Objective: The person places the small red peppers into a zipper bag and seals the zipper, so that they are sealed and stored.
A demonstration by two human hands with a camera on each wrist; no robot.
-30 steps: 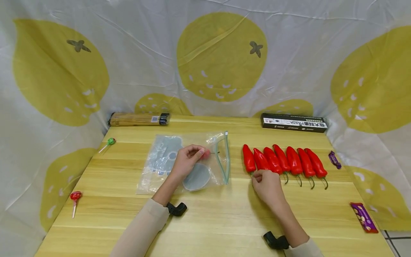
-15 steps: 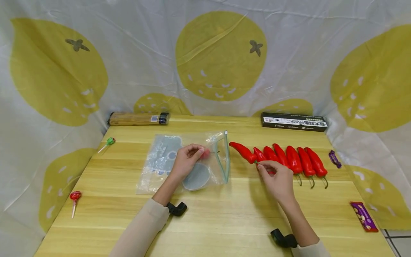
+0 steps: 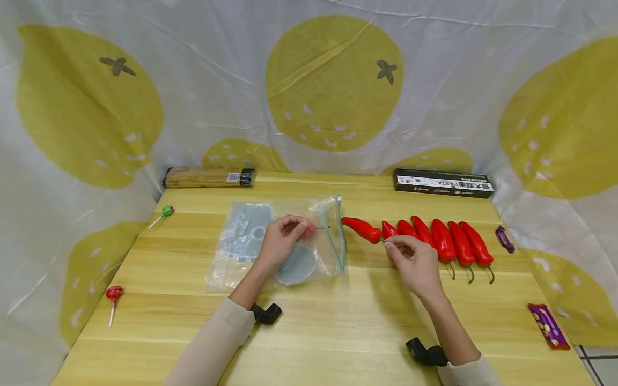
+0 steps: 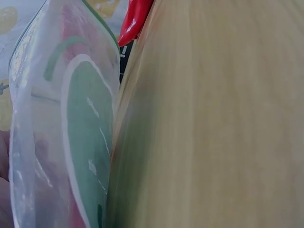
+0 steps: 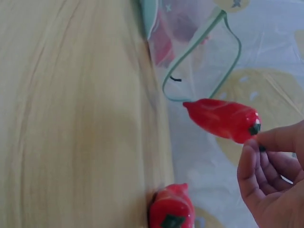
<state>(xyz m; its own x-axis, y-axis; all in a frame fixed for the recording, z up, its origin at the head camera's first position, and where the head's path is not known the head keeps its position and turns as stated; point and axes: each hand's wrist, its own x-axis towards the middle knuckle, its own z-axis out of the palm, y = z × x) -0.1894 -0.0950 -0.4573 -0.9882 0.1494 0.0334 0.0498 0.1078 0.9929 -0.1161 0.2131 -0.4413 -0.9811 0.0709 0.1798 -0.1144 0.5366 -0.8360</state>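
The right hand (image 3: 410,262) has a long, glossy red pepper with a short green stem (image 3: 363,229) by that stem alone, thumb and forefinger closed tight on it and the other fingers folded in toward the palm. The pepper hangs just outside the mouth of a clear plastic bag with pale grey-blue printing (image 3: 296,265), narrow tip toward it; whether the tip touches the rim I can't tell. The left hand (image 3: 284,238) has thumb and bent fingers pinched together at the bag, seemingly on the upper film, and the green-edged rim (image 3: 341,244) gapes in a slim lens. Beneath that film, beside the fingertips, shows a blurry pinkish-red shape (image 3: 309,230), with a dark stem near the rim, probably another pepper. Six more red peppers (image 3: 442,241) lie in a row by the right hand on the pale yellow wooden table (image 3: 309,332). To my eye the step is feeding this pepper in, and leading with the tip is sound. I'd aim at the widest part of the gap, away from both strips, and lift the pinched film a touch so the thick shoulder won't snag. A stem grip lets the pepper swing, so slow and level is best, with the stem freed only once the whole body is past the rim and clear of the one inside.
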